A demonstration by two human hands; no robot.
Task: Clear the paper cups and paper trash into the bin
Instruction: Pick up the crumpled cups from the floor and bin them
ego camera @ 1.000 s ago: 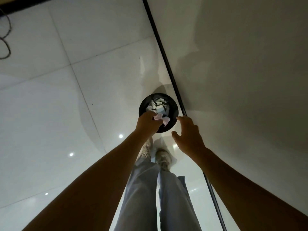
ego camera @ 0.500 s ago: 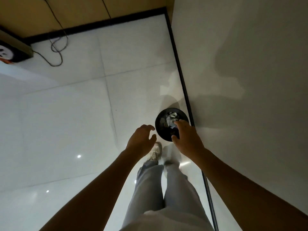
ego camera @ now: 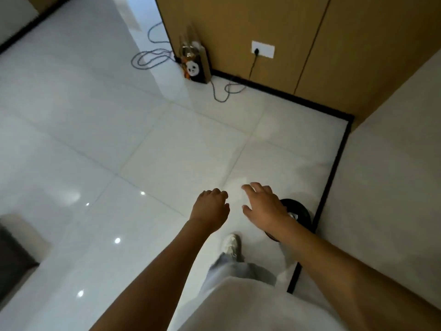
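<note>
A round black bin [ego camera: 301, 209] stands on the white tiled floor by the right wall, mostly hidden behind my right wrist; a scrap of white paper shows inside it. My right hand [ego camera: 262, 206] hovers in front of the bin with fingers spread and holds nothing. To its left, my left hand [ego camera: 210, 207] hangs over the floor with loosely curled fingers, also empty. No paper cups are in view.
A paper bag with a panda face [ego camera: 195, 68] stands against the wooden wall panel, with a cable [ego camera: 222, 91] looping from a wall socket [ego camera: 262, 50]. A black skirting line [ego camera: 331, 177] runs along the right wall. A dark piece of furniture [ego camera: 14, 244] sits at the left edge.
My left hand let go of paper over the bin and both hands drew back empty. The view swung up and left, so the bin now sits low right behind my right wrist.
</note>
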